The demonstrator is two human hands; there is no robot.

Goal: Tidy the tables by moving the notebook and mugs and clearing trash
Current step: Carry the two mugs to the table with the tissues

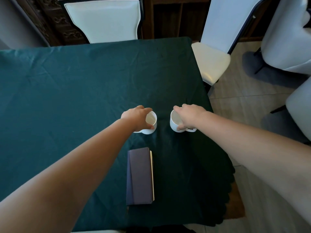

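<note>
Both mugs sit mid-table and you're on them: your left hand [136,116] clamps the left mug [150,122] by its rim, your right hand [188,116] pinches the right mug [175,121] the same way. Rim grips can slip, so either mug could tip as you lift. The notebook [140,176] lies just below, closed, untouched. Mind the table [67,81] edge and chair [212,61] to your right; open cloth lies left and ahead.
</note>
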